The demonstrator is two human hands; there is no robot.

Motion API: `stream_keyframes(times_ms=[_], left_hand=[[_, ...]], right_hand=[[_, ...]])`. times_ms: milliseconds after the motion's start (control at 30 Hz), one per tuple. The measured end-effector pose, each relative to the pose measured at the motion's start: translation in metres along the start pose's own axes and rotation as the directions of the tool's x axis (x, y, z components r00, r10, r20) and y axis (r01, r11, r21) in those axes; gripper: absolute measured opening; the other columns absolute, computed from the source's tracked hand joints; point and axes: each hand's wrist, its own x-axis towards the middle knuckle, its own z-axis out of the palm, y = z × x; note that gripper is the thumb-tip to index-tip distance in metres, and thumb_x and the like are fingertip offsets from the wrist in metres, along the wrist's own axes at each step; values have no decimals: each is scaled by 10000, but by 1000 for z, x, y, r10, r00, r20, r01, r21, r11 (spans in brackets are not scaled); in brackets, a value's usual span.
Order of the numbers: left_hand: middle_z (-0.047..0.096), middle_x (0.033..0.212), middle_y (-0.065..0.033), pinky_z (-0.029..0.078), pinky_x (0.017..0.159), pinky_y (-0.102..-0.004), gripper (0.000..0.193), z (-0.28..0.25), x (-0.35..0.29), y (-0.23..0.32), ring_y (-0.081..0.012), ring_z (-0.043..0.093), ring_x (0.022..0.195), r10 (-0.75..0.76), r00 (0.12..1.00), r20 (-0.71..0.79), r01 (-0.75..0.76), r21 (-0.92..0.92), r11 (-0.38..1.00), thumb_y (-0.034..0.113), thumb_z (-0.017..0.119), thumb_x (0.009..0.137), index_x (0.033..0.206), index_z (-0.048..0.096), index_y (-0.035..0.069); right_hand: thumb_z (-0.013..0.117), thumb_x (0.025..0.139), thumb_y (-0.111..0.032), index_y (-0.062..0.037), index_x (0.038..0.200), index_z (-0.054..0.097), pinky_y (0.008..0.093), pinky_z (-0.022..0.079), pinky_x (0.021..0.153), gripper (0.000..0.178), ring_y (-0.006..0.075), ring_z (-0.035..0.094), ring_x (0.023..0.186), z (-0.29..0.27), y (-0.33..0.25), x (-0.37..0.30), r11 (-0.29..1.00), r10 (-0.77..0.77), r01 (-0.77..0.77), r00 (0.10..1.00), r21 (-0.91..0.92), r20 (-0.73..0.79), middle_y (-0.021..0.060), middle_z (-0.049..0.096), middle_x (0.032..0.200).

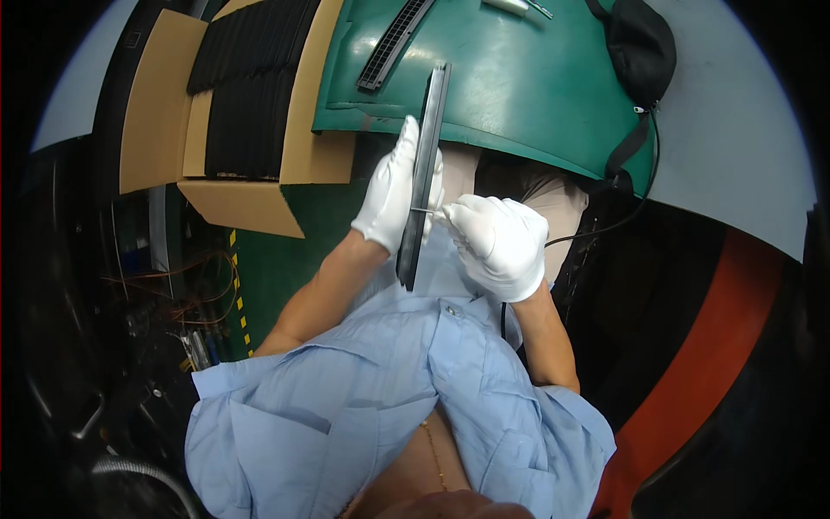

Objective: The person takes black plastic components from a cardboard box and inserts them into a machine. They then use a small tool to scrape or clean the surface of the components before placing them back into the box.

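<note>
My left hand (390, 192), in a white glove, is closed round a long black plastic strip (424, 164), which stands nearly lengthwise in front of my body. My right hand (494, 242), gloved in white too, is closed in a pinch on a thin metal-tipped tool (424, 210). The tool's shaft reaches left to the strip's edge about its middle. Its handle is hidden inside my fingers, so its exact kind does not show. A second black slotted strip (391, 43) lies on the green mat ahead.
On the left stands an open cardboard box (156, 104) packed with black strips (246, 130). The green mat (510, 95) covers the table ahead. A black pouch (640, 52) with a strap and cable lies at its right, and a small pale tool (510, 6) at the far edge.
</note>
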Motion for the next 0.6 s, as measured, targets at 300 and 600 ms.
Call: stream_keyframes(times_ms=[300,600], left_hand=[[385,471,19,290,331,-251,605,5,-51,-5,-96,343,335,-58,997,54,44,244,969,566,257,1064,693,463,136],[362,447,0,286,329,-261,628,0,-61,-9,-121,337,321,-29,997,77,0,349,937,574,218,1063,658,412,135]], right_hand=[[778,752,-37,-74,949,643,312,461,509,242,221,606,581,-11,13,10,998,3,-11,991,-62,-133,56,649,766],[788,783,-58,-72,895,659,327,477,519,172,239,611,588,-20,27,27,993,17,-41,979,-115,-204,61,635,744]])
